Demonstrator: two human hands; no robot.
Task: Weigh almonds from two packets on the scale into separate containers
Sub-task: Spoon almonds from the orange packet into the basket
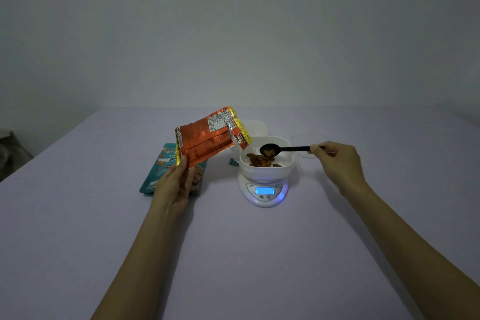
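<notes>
My left hand (174,184) grips the lower corner of an orange foil almond packet (207,138), tilted with its torn top toward the scale. My right hand (337,161) pinches the handle of a black spoon (285,149) that carries a few almonds over a white square container (283,166). Several almonds (261,160) lie inside that container. It stands on a white digital scale (265,193) with a lit blue display. A teal almond packet (158,171) lies flat on the table, partly hidden behind my left hand.
A second white container (255,126) sits behind the scale, mostly hidden by the orange packet. A clear lid or dish (309,138) lies to the right of the scale. The lavender table (233,254) ends at a plain wall.
</notes>
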